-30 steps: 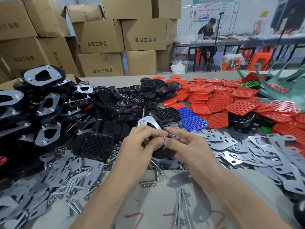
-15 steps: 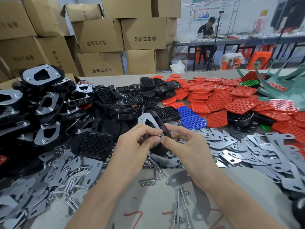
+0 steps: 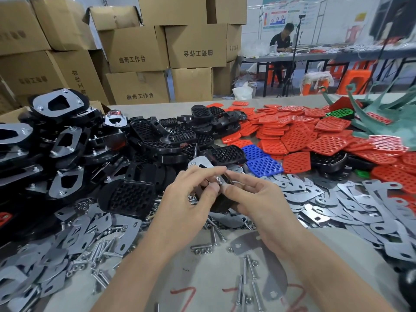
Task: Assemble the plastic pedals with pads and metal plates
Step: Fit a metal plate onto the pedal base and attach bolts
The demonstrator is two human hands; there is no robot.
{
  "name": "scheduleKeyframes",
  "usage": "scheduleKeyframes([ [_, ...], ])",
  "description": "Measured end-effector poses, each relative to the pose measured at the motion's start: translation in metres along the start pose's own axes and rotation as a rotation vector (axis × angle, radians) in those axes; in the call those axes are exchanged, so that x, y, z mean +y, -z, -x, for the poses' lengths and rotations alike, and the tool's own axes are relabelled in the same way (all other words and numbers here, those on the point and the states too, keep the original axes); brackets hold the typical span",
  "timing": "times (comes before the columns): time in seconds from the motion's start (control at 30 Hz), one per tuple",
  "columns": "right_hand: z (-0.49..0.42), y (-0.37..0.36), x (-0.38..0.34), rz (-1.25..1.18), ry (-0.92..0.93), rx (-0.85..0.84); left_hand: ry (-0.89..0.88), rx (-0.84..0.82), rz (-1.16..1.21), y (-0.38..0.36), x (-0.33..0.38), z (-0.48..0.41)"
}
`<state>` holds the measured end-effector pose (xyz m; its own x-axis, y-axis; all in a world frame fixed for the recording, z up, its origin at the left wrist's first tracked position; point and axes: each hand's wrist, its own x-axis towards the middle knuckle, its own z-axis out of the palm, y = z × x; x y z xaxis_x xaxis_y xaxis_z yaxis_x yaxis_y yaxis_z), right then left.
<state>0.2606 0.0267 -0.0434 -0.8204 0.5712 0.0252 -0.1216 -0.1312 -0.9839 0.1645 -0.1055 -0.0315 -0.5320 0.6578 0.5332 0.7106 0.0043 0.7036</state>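
So the pedal (image 3: 221,202) is up off the table (image 3: 202,282), held between both hands right in the middle of the view. The left hand (image 3: 189,199) grips it from the left, fingers curled over the top and thumb pressed on the near side. A plate (image 3: 201,162) sits on the pedal's upturned face and pokes out just above the left fingertips. The right hand (image 3: 258,199) comes in from the right. Its thumb and forefinger pinch a tiny silvery nut (image 3: 218,178) at the near corner of the plate, right where the two hands meet. It's too small to tell if it's threaded onto anything.

Around that it's a proper mess. Loose pedals (image 3: 146,140) are heaped just behind the hands, and finished pedals (image 3: 65,140) with plates on are stacked at far left. Red pads (image 3: 304,136) spread over the far right of the table, with a couple of blue pads (image 3: 263,164) just right of the held pedal. Spare plates (image 3: 337,199) lie in drifts on both sides of the arms. Bolts (image 3: 245,273) are scattered on the table between the forearms. Boxes (image 3: 135,48) are piled behind the table, and a person (image 3: 283,41) sits at another table way in the back.
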Motion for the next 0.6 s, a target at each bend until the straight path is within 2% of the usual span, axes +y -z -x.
scheduleKeyframes([
  [0.33, 0.0012, -0.0030, -0.0014, 0.047, 0.007, 0.012, 0.019, 0.128, -0.033, -0.0054, -0.0006, -0.0015],
  [0.6, -0.0018, -0.0013, 0.0013, -0.009, -0.051, 0.037, 0.004, 0.118, 0.041, -0.0091, -0.0052, -0.0018],
])
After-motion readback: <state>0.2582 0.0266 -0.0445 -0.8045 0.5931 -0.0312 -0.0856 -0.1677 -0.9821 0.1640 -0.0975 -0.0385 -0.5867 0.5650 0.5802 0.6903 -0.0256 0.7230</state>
